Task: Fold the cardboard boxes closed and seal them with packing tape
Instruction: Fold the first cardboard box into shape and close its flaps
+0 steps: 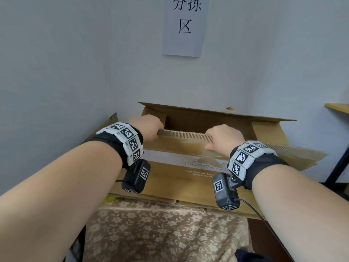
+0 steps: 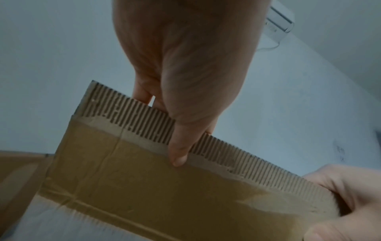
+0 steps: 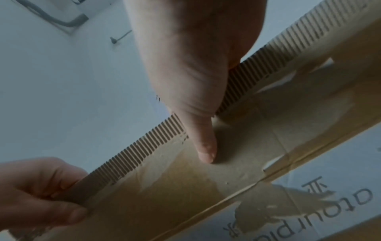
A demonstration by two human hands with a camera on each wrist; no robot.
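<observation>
A large brown cardboard box stands in front of me against the wall, its top open. Both hands grip the corrugated edge of its near flap. My left hand pinches the flap near its left end, thumb on the outer face, fingers behind. My right hand pinches the same flap further right, thumb pressed on the outer face. The far flap leans back toward the wall. No tape roll is in view.
A white wall with a paper sign rises right behind the box. A wooden table corner with a dark leg stands at the right. Patterned floral cloth hangs below the box at the front.
</observation>
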